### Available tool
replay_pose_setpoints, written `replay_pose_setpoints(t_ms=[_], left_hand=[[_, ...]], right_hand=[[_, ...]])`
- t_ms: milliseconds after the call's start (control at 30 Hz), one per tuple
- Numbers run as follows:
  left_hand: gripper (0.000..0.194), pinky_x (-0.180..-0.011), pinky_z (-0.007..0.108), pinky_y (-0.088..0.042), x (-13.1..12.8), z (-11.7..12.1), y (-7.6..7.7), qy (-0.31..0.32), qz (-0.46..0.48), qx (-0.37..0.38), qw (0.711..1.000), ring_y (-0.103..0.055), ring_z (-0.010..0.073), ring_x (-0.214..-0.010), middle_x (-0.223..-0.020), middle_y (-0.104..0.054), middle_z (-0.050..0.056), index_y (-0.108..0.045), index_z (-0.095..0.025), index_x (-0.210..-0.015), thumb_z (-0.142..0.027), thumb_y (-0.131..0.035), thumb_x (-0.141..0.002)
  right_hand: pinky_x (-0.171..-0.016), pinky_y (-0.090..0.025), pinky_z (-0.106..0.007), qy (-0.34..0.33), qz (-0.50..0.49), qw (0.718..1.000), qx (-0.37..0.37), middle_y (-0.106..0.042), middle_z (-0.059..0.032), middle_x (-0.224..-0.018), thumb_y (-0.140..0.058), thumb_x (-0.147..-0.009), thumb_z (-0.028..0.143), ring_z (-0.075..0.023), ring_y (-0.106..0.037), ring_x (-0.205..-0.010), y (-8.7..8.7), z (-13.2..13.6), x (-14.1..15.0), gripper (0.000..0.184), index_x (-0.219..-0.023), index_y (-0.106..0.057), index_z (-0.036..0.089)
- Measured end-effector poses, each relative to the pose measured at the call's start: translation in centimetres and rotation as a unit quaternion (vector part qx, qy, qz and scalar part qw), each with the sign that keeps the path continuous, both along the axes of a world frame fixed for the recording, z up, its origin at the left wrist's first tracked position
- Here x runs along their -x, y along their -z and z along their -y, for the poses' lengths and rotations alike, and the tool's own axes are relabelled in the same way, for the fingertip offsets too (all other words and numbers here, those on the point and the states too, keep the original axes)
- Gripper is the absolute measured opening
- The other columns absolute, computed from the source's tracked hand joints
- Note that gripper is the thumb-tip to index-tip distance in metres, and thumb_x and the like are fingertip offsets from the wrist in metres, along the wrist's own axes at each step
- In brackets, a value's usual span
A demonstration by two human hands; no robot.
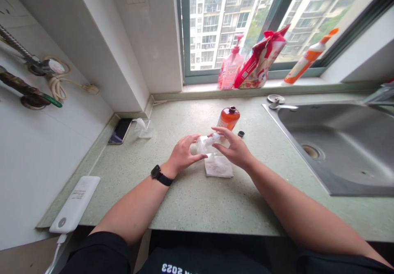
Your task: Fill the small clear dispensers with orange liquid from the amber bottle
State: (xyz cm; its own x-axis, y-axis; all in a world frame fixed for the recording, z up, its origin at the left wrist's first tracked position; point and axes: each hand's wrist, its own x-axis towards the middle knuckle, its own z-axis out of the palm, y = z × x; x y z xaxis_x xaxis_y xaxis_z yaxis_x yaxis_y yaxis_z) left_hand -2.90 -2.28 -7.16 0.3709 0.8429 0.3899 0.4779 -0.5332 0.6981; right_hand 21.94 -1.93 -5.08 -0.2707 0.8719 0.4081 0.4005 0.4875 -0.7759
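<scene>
My left hand (186,153) is curled round the body of a small clear plastic bottle (202,144), which is held tilted above the counter. At the bottle's whitish nozzle end, the thumb and fingers of my right hand (231,143) close in on the top. Just below the bottle lies a folded white tissue (219,168) on the counter. An orange-brown bottle (228,119) with an uncovered dark neck stands behind my right hand. Its small black cap (241,134) rests to the right of it.
A steel sink (344,142) lies to the right, with a drain strainer (276,99) at its corner. At the left are a phone (120,131), crumpled tissue (141,127) and a white power bank (75,204). Pump bottle (230,69), red bag (261,60) and orange bottle (304,62) line the windowsill.
</scene>
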Motion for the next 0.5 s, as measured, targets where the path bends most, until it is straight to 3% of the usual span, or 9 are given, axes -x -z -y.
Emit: replay_pose_setpoints(t_ms=[367, 500], left_hand=[[0.074, -0.109, 0.051, -0.058, 0.03, 0.08, -0.14, 0.003, -0.002, 0.003, 1.0, -0.077, 0.0316, -0.118, -0.135, -0.074, 0.011, -0.061, -0.026, -0.142, -0.057, -0.092, -0.082], [0.075, -0.109, 0.051, -0.059, 0.05, 0.06, -0.12, -0.001, 0.003, 0.004, 1.0, -0.077, 0.0315, -0.117, -0.135, -0.074, 0.011, -0.062, -0.026, -0.141, -0.057, -0.093, -0.081]], right_hand=[[-0.111, -0.058, -0.055, -0.013, -0.024, 0.999, 0.021, -0.081, -0.0083, -0.127, -0.074, -0.096, 0.041, -0.0299, -0.076, -0.119, -0.22, 0.1, 0.38, 0.05, -0.144, -0.064, 0.032], [-0.115, -0.055, -0.055, -0.035, -0.054, 0.997, 0.037, -0.081, -0.0087, -0.127, -0.074, -0.097, 0.04, -0.03, -0.075, -0.125, 0.29, -0.12, 0.39, 0.066, -0.158, -0.052, 0.033]])
